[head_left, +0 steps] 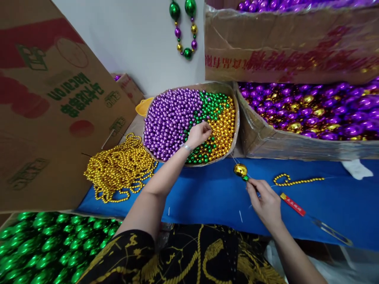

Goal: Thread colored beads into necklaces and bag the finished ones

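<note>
My left hand [199,134] reaches over a round, taped cardboard box [237,118] of small beads. Its fingers are pinched together among the gold beads [223,132]; whatever lies between them is hidden. Purple beads [170,118] fill the left side of the box, with green beads [211,102] between the two colours. Over the blue tabletop, my right hand [265,201] pinches a thin string beside a small green bead [245,178]. A large shiny gold bead [240,170] sits against that green one on the string, which runs up toward the box.
Gold bead strands [118,169] lie heaped at left, beside a tall carton [44,118]. Large green beads [56,240] fill a box at lower left. Right are stacked cartons [266,47], a short gold strand [304,181] and a red-yellow strip [293,204]. A sample necklace [187,53] hangs behind.
</note>
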A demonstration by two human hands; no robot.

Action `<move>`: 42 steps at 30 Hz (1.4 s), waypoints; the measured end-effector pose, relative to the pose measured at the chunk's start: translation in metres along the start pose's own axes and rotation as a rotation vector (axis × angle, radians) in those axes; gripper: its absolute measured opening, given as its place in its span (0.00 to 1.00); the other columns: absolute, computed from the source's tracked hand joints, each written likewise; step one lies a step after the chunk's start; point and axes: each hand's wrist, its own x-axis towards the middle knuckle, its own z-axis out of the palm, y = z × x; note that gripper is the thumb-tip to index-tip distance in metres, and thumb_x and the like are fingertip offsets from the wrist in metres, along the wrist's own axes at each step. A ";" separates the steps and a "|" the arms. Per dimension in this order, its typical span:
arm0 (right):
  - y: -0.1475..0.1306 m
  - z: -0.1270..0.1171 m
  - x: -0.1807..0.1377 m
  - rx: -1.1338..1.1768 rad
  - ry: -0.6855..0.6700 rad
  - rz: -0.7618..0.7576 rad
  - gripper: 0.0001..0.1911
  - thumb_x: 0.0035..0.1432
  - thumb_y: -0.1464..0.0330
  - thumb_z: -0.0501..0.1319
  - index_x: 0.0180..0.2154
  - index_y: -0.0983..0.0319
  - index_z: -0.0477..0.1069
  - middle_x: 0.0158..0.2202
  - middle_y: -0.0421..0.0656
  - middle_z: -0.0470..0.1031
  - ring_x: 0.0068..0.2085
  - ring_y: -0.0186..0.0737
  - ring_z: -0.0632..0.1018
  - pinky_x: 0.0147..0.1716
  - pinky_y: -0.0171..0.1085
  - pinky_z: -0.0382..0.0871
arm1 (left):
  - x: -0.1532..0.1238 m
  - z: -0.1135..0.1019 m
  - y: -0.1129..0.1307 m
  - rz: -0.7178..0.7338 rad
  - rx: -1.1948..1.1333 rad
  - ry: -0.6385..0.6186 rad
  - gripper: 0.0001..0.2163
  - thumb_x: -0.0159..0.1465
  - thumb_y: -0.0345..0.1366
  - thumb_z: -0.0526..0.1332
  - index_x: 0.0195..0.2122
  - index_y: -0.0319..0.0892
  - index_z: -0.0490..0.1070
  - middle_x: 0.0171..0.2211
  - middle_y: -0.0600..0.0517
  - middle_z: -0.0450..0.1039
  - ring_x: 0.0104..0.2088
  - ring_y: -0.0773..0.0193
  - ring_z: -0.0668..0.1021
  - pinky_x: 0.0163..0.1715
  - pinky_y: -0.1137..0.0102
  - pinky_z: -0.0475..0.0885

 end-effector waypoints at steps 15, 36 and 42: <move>-0.013 -0.001 0.006 0.003 -0.052 -0.079 0.08 0.64 0.71 0.58 0.43 0.60 0.73 0.32 0.42 0.77 0.31 0.34 0.78 0.33 0.33 0.73 | -0.098 -0.005 0.034 -0.324 -1.425 -0.282 0.14 0.56 0.38 0.70 0.41 0.41 0.73 0.32 0.51 0.77 0.30 0.70 0.78 0.23 0.77 0.66; 0.022 0.051 -0.050 -0.071 -0.212 0.012 0.13 0.68 0.65 0.52 0.48 0.61 0.71 0.36 0.45 0.81 0.34 0.38 0.82 0.32 0.35 0.77 | -0.177 0.066 0.004 -0.101 -0.795 -0.062 0.12 0.59 0.43 0.67 0.35 0.39 0.79 0.42 0.44 0.77 0.38 0.63 0.79 0.30 0.72 0.74; -0.001 0.052 -0.026 -0.096 -0.290 -0.203 0.17 0.68 0.66 0.54 0.56 0.58 0.69 0.49 0.46 0.78 0.47 0.39 0.80 0.46 0.36 0.75 | -0.197 0.044 0.018 0.068 -0.745 0.074 0.09 0.63 0.41 0.64 0.37 0.42 0.80 0.42 0.45 0.78 0.40 0.62 0.80 0.37 0.68 0.77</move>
